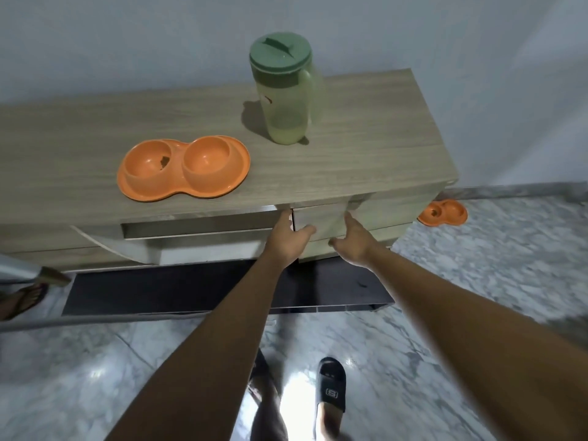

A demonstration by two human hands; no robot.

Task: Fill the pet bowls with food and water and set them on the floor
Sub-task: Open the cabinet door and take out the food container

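An orange double pet bowl [183, 168] sits on the wooden cabinet top [366, 148]; its left well holds a few brown bits and its right well looks bare. Behind it stands a translucent pitcher [286, 90] with a green lid and a little pale liquid at the bottom. A second orange double bowl [442, 213] lies on the floor by the cabinet's right end. My left hand [288, 238] grips the left edge of a small drawer front [319, 218]. My right hand [353, 241] holds that drawer's right edge.
A wider drawer [197, 227] to the left stands slightly out. A dark low shelf [178, 291] runs under the cabinet. Another person's sandalled foot [22, 300] is at the far left. My black slipper [331, 389] rests on the marble floor [493, 265].
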